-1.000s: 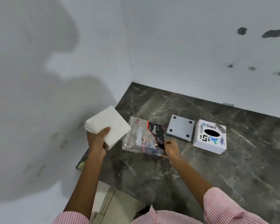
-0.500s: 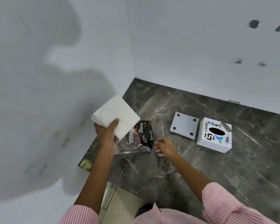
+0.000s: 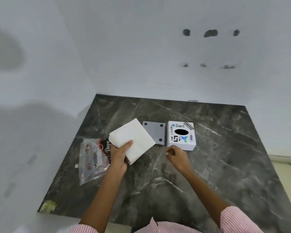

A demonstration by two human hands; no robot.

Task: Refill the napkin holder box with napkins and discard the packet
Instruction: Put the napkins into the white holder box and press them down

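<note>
napkins (image 3: 133,140) out of packet, gripped in left hand (image 3: 119,157) at mid-frame. right hand (image 3: 177,156) loosely curled, empty, beside box (image 3: 181,136). packet (image 3: 92,158) empty at left on counter (image 3: 225,165). left: fill box, discard packet.

A white napkin stack (image 3: 133,142) is covering the near-left corner of the grey base plate (image 3: 154,132) and the fingers of the left hand (image 3: 119,157), thumb excepted. The hand is hiding the packet (image 3: 93,160) along its right edge. Both striped sleeves (image 3: 238,221) are running off the bottom edge. The box (image 3: 181,135) stickers' small print is proving unreadable.
</note>
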